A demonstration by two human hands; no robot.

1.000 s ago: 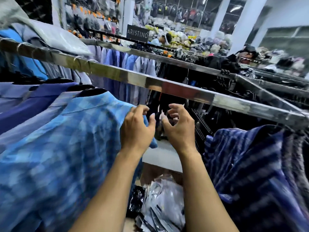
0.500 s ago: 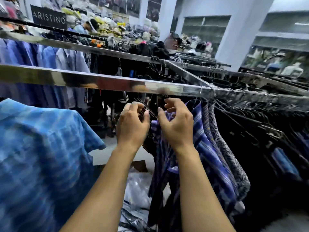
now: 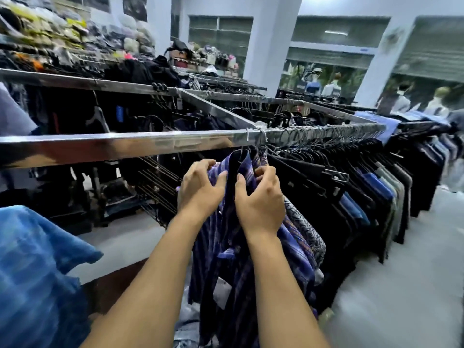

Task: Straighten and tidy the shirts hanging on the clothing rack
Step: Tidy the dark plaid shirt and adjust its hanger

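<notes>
Left grip (image 3: 200, 189) and right grip (image 3: 259, 199) both clutch the purple shirt (image 3: 226, 247); a tug toward 6 o'clock could unhook its hanger (image 3: 237, 164).

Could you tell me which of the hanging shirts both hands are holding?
The purple striped shirt, gripped by left hand and right hand; darker shirts beyond hang untouched.

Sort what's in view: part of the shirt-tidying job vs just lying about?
Job: left hand and right hand, both gripping the purple striped shirt; rack rail; dark hanging shirts; blue plaid shirt.
Lying about: background stock shelves; plastic bags on the floor.
</notes>
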